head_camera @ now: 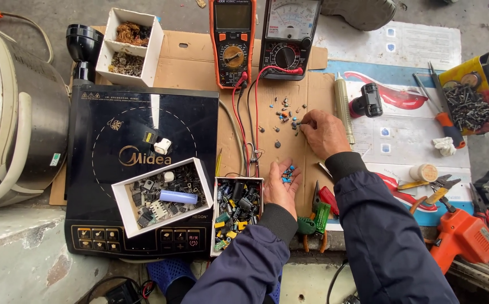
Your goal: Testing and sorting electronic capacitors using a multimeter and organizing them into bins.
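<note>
Your left hand lies cupped, palm up, cradling small blue components. Your right hand pinches among scattered parts on the cardboard; its fingertips hide whatever they grip.

Two meters stand behind scattered parts; cooktop lies left.

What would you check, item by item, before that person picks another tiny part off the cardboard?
1. Right hand over the scattered small parts: ok.
2. Left hand cupped palm up, holding a few blue parts: ok.
3. Fingertip grip closed on a part: cannot tell.
4. Box of capacitors beside the left hand: ok.
5. Meter leads away from the loose parts: not ok, the leads run beside them.
</note>
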